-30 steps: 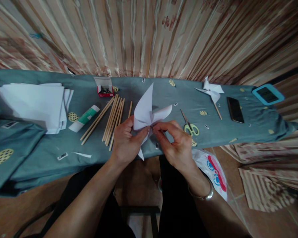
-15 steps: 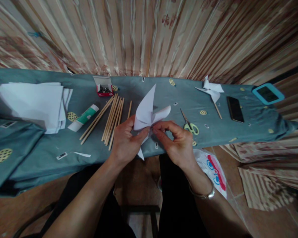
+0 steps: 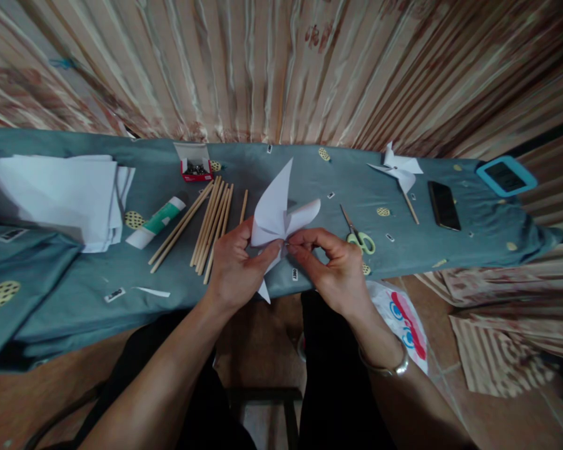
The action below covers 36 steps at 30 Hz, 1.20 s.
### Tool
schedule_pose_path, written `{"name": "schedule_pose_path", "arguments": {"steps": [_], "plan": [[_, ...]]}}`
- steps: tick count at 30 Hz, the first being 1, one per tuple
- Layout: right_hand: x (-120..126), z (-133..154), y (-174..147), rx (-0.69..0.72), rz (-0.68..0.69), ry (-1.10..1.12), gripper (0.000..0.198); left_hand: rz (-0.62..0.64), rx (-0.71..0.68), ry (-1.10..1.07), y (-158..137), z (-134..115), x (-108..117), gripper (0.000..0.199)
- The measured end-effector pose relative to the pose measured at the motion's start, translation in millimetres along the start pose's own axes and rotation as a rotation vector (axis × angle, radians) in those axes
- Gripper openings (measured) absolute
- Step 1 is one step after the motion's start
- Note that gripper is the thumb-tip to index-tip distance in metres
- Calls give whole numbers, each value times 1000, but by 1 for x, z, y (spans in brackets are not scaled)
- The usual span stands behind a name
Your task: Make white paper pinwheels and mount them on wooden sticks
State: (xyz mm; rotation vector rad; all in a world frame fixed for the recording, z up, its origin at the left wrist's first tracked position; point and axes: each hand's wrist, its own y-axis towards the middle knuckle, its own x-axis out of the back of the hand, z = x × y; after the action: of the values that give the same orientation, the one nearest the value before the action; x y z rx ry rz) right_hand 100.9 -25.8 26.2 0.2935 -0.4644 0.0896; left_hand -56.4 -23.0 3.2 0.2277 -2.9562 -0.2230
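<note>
A white paper pinwheel [image 3: 271,209], its blades curled in toward the middle, is held up over the near edge of the table. My left hand [image 3: 237,262] is closed on it from the left, with the thumb near its centre. From the other side, my right hand [image 3: 333,265] pinches a tiny, thin pin [image 3: 286,244] at that centre between thumb and forefinger. The fingers mostly hide the pin. Right of my hands lie scissors [image 3: 363,242] with light green handles. To the left are several wooden sticks [image 3: 213,225], one lying apart from the others.
A finished pinwheel on a stick [image 3: 401,172], a phone [image 3: 444,205] and a blue-framed device [image 3: 507,177] lie to the right. Leftward are a red box of small metal pieces [image 3: 197,170], a green-and-white tube [image 3: 156,222] and stacked white paper [image 3: 56,197]. A curtain [image 3: 263,69] hangs behind the table.
Both hands stay at the pinwheel's centre with almost no movement. The view has shifted very slightly; nothing on the table has moved.
</note>
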Motion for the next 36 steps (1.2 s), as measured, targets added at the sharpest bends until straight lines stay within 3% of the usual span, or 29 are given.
{"name": "schedule_pose_path", "arguments": {"steps": [16, 30, 36], "plan": [[2, -1, 1, -3, 95, 6, 6, 43, -24, 66, 0, -1, 4, 21], [0, -6, 3, -162, 132, 292, 6, 105, -3, 38, 1, -1, 6, 21], [-3, -10, 5, -179, 110, 337, 6, 133, 80, -37, 2, -1, 8, 32]]}}
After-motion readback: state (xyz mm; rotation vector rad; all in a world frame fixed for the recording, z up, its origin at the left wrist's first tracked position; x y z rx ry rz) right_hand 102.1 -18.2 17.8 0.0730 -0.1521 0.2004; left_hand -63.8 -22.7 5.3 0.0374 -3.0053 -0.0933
